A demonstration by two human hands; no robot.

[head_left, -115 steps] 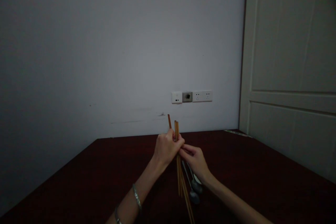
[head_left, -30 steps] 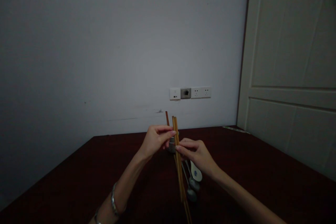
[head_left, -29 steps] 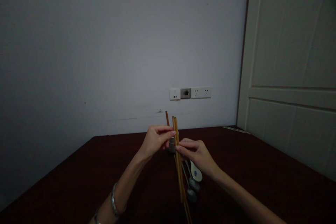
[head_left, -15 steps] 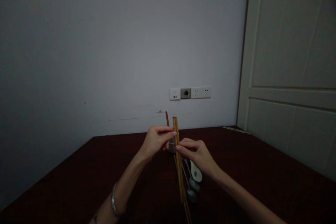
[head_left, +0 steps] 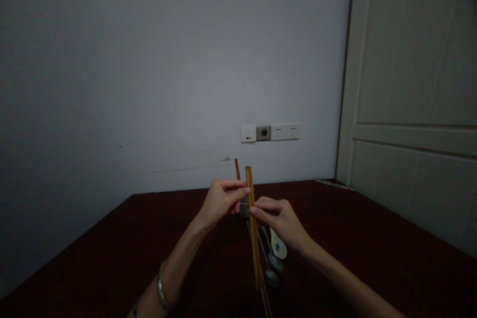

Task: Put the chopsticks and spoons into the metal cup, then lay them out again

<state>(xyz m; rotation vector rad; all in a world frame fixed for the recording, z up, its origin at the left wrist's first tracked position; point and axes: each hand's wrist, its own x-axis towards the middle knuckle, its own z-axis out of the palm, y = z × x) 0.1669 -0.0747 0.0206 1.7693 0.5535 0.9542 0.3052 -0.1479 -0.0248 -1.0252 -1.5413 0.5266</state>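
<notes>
Two light wooden chopsticks [head_left: 254, 243] stand side by side, tilted, their upper ends against the wall. My left hand [head_left: 222, 198] pinches them near the top between thumb and fingers. Lower down, my right hand [head_left: 278, 216] grips the same pair from the right with thumb and index finger. Behind them is a grey container [head_left: 244, 208], partly hidden, with a reddish-brown stick [head_left: 237, 168] rising out of view behind my left fingers. More chopsticks [head_left: 265, 300] lie below on the table. Beside these are two metal spoons [head_left: 272, 278] and a white spoon [head_left: 278, 244] with a blue mark.
The dark red table [head_left: 112, 258] reaches back to a pale wall [head_left: 186, 59] that carries a row of sockets [head_left: 285, 131]. A light panelled door [head_left: 413, 84] is at the right. A thin flat strip [head_left: 333, 185] lies at the back right edge.
</notes>
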